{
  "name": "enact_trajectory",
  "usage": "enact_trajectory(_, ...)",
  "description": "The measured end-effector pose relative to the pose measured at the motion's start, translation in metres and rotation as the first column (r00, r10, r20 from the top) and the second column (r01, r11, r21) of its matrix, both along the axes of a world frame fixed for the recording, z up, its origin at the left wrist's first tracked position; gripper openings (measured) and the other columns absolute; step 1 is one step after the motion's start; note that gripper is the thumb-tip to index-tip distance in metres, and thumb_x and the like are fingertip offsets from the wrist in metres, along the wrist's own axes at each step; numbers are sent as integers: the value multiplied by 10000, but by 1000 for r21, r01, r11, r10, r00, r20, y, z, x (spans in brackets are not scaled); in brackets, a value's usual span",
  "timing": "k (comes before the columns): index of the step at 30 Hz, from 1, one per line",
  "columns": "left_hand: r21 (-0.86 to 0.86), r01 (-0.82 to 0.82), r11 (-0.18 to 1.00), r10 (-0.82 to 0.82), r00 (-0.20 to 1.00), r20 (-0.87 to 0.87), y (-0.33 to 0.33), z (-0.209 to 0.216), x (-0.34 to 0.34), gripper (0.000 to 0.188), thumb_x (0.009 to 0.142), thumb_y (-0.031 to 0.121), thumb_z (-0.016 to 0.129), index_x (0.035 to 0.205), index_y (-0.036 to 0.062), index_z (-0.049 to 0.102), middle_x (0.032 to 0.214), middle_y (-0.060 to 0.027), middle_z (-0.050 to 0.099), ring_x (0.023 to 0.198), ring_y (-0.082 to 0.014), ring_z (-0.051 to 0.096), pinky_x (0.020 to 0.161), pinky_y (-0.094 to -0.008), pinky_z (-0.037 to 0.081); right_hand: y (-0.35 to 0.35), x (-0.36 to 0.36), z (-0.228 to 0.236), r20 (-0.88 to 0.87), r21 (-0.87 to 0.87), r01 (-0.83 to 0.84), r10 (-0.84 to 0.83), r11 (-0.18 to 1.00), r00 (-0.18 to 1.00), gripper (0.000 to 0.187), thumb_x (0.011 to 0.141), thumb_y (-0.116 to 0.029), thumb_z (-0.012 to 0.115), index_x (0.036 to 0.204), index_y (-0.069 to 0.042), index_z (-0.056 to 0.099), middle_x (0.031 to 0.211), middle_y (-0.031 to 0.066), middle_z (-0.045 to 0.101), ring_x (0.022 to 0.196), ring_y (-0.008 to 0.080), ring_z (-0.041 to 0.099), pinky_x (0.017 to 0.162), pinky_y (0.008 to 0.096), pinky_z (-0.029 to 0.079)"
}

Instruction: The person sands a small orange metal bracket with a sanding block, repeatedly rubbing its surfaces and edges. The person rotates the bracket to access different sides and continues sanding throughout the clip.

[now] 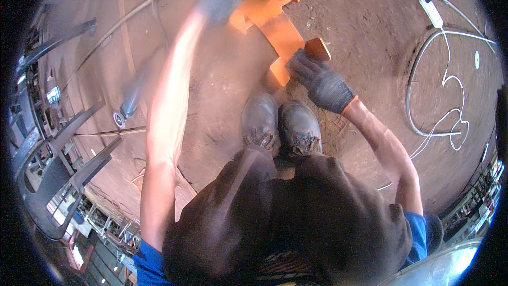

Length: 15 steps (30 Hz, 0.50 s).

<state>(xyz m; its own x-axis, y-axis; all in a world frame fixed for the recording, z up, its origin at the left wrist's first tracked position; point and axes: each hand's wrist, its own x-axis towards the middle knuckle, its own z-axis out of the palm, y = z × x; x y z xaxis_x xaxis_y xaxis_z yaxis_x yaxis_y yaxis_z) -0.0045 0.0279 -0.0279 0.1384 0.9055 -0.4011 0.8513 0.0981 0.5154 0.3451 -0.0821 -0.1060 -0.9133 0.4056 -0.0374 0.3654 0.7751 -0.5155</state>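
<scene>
An orange piece of bent metal (286,34), like a bracket with upturned flanges, is in front of my boots, slanting from far left to near right. My right hand (324,83), in a dark grey knit glove with an orange cuff, grips its near end beside a flange. At the far end, my left hand (225,1) in a grey glove meets the piece's left edge. Motion smears that hand, so its fingers cannot be made out. Whether the piece rests on the ground or is lifted is unclear.
My boots (259,116) stand close below the piece on brown ground. An angle grinder (127,107) lies to the left, near dark metal frames (79,175). On the right are a white power strip (431,10) and a looped pale hose (410,90) with thin white cord.
</scene>
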Motion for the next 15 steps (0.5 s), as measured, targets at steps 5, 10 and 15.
enact_trajectory(5, 58, -104, 993, 99, 991, 89, -3, -19, 12, 521, 982, 470, 638, 1186, -1, 725, 1114, -230, 744, 996, -338, 722, 889, -404, 541, 19, 52, 52, -12, -223, 296, -306, 929, 952, 530, 862, -28, 609, 1392, -52, 602, 1320, 159, 675, 1208, 361, 646, 1033, 445, 528)
enact_trajectory(10, 230, -278, 933, 274, 961, 48, -27, -35, -8, 555, 979, 488, 642, 1174, -26, 719, 1079, -225, 752, 944, -303, 717, 886, -391, 537, 28, 75, 71, -127, -787, 478, -860, 391, 495, 414, 999, -131, 603, 1401, -33, 617, 1202, 118, 743, 1082, 201, 701, 946, 331, 556)
enact_trajectory(15, 111, -482, 869, 470, 874, 121, -42, -51, -27, 549, 1002, 491, 619, 1121, -32, 733, 917, -136, 729, 760, -198, 656, 699, -353, 542, 24, 93, 86, -22, -778, 586, -941, 229, 338, 488, 1021, -276, 595, 1445, -33, 578, 1183, 98, 717, 983, 155, 664, 853, 275, 539)
